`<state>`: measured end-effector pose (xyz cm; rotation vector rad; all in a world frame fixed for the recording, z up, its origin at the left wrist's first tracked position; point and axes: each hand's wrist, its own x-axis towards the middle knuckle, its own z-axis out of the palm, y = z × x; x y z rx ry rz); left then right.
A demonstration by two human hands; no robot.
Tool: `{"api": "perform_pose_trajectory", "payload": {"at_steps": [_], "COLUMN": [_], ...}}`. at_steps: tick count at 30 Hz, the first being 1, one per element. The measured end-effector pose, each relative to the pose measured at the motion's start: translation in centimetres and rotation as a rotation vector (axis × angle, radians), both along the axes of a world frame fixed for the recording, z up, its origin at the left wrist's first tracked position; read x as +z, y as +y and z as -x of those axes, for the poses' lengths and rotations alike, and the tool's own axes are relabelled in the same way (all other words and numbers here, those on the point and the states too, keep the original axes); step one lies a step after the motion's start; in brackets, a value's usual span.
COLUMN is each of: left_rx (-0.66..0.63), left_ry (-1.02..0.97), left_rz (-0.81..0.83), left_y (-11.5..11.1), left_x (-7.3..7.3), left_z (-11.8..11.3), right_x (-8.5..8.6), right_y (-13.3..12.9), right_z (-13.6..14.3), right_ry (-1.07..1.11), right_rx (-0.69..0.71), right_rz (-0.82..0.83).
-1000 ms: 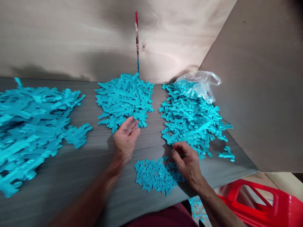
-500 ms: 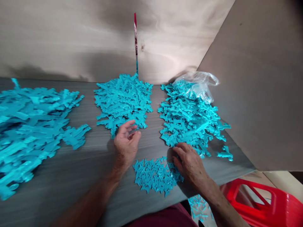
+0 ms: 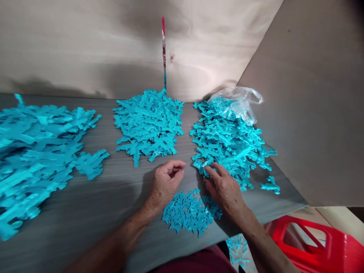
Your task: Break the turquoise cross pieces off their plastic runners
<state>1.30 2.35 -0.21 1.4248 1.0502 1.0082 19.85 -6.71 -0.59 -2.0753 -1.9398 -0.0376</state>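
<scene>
My left hand [image 3: 170, 179] hovers over the table between the middle pile and the small pieces, fingers curled in toward the thumb; whatever lies in them, if anything, is hidden. At the near edge of the right pile [image 3: 224, 140] of flat turquoise plastic pieces, my right hand [image 3: 224, 186] has its thumb and forefinger apart. Its fingertips reach a turquoise piece [image 3: 199, 165] at that pile's left corner. Small star-like turquoise pieces [image 3: 186, 212] lie spread below and between both hands. Beyond my left hand is the middle pile [image 3: 148, 125] of longer turquoise pieces.
A larger turquoise pile [image 3: 36, 148] covers the left of the grey table [image 3: 108, 204]. A clear plastic bag [image 3: 246, 102] rests on the right pile. A thin red-and-blue strip [image 3: 164, 49] stands against the back board. A red plastic object [image 3: 321, 242] is below the table's right edge.
My left hand has moved right and nearer, away from the middle pile, and its fingers have closed in. My right hand has shifted slightly up toward the right pile's corner.
</scene>
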Motion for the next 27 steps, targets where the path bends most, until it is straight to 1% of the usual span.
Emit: {"api": "perform_pose_trajectory", "payload": {"at_steps": [3, 6, 9, 12, 15, 18, 24, 27], "left_rx": [-0.038, -0.063, -0.079, -0.097, -0.106, -0.105, -0.128, -0.133], "left_ry": [0.033, 0.054, 0.074, 0.085, 0.082, 0.081, 0.091, 0.091], "left_rz": [-0.002, -0.013, -0.021, -0.013, 0.0, 0.004, 0.015, 0.039], "left_y": [-0.2, -0.3, -0.5, -0.6, -0.6, -0.6, -0.5, -0.6], "left_x": [-0.1, -0.1, 0.0, 0.1, 0.0, -0.1, -0.2, -0.1], "left_z": [0.0, 0.0, 0.0, -0.1, -0.1, 0.0, -0.1, -0.1], "right_x": [0.3, 0.4, 0.2, -0.1, -0.1, 0.2, 1.2, 1.5], "right_y": [0.5, 0.6, 0.4, 0.3, 0.5, 0.7, 0.8, 0.7], "right_z": [0.5, 0.6, 0.4, 0.3, 0.3, 0.4, 0.3, 0.2], "right_ry": [-0.078, -0.079, -0.029, 0.025, -0.011, -0.048, -0.051, -0.059], "right_rx": [0.019, 0.045, 0.063, 0.046, 0.057, 0.08, 0.064, 0.056], "right_rz": [0.082, 0.117, 0.093, 0.041, 0.033, 0.085, 0.186, 0.213]}}
